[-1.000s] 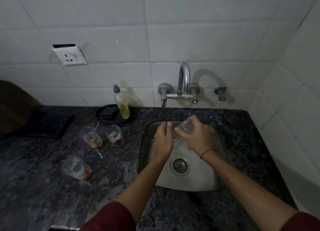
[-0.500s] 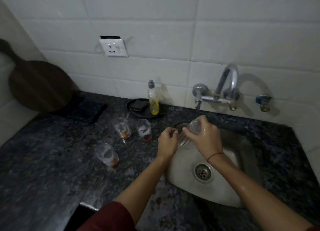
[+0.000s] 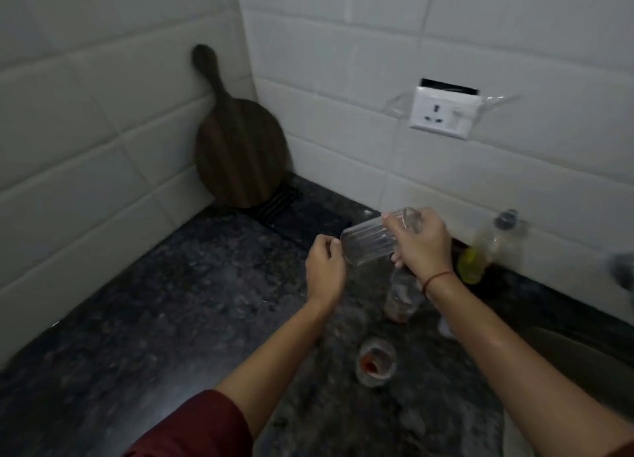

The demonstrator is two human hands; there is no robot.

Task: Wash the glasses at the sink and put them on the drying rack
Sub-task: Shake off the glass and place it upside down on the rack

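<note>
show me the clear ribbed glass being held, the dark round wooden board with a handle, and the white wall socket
clear ribbed glass [image 3: 368, 245]: head view, middle of its ribbed side
dark round wooden board [image 3: 240, 154]: head view, centre of its round face
white wall socket [image 3: 444, 113]: head view, middle of its faceplate

I see the clear ribbed glass [image 3: 368, 244] held on its side left of the soap bottle [image 3: 477, 254], base in the right hand [image 3: 422, 250], mouth pointing left. Nearer me than that bottle stand the blurred dirty glass [image 3: 399, 300] and the nearest dirty glass [image 3: 375, 362], both upright with reddish dregs.
</note>
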